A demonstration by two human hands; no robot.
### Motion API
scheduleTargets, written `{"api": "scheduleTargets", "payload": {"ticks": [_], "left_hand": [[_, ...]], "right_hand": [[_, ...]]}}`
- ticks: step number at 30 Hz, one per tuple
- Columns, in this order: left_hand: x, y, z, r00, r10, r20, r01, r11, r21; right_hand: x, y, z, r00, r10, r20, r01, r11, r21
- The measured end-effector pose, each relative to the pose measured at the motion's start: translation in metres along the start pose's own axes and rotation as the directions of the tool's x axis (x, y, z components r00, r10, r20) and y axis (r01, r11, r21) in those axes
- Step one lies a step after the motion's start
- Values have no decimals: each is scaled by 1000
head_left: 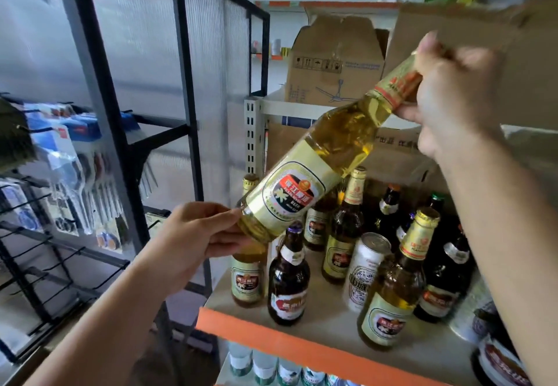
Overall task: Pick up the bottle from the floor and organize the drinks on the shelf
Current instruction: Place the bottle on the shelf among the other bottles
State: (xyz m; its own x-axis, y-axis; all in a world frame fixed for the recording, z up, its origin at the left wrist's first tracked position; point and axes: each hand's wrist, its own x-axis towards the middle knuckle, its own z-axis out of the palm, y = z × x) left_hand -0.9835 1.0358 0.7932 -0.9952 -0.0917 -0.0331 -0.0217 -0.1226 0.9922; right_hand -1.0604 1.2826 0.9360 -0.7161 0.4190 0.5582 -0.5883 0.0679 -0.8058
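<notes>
Bottle [317, 159] is in the air over the front-left part of the shelf [271, 334], tilted with its base down-left and neck up-right, touching nothing that stands there. Left hand [193, 234] has fingers curled round the base; right hand [447, 96] is wrapped round the neck, hiding the cap. Edges: orange front lip below, grey slotted post [252, 138] at back left, black rack frame [187, 84] just left of it, torn cardboard flap [471, 29] right behind the right hand. Open room: a bare strip of board along the front between the brown bottle [288, 283] and the gold-label bottle [389, 304] at front right; back and right are packed with upright bottles and a white can [367, 271]. Another gold-label bottle [247, 283] stands at the left edge, directly under the held base. Writing: the held label has a red band of Chinese characters, blurred, with small "BEER" under it; the can's print is too soft to read. The cardboard box [332, 62] one level up shows handling symbols and a ceiling-fan drawing. Held bottle: clear glass, pale yellow liquid, cream-and-gold label with dark oval centre, gold neck foil with red band. Water bottles [265, 367] sit on the level below.
</notes>
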Motion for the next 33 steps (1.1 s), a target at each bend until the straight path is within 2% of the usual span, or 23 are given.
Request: {"api": "scheduleTargets", "payload": {"ticks": [10,13,17,22,27,33], "left_hand": [[17,44,-47,985,129,-119,-109,981,159],[33,55,-56,981,154,-121,-131,975,179],[63,51,-57,963,188,-194,-144,965,220],[98,26,-43,976,49,-212,-30,995,96],[133,2,-30,952,-86,-294,88,996,-8],[175,-34,-31,947,-198,-251,183,980,-83]], "right_hand": [[-4,13,30,991,134,-21,-130,983,129],[-3,13,43,991,129,-26,-124,981,147],[0,18,61,995,88,-37,-83,990,115],[10,36,79,998,14,-58,-14,1000,-6],[23,66,88,1000,-3,-15,2,997,-71],[32,104,102,998,15,66,0,978,-210]]}}
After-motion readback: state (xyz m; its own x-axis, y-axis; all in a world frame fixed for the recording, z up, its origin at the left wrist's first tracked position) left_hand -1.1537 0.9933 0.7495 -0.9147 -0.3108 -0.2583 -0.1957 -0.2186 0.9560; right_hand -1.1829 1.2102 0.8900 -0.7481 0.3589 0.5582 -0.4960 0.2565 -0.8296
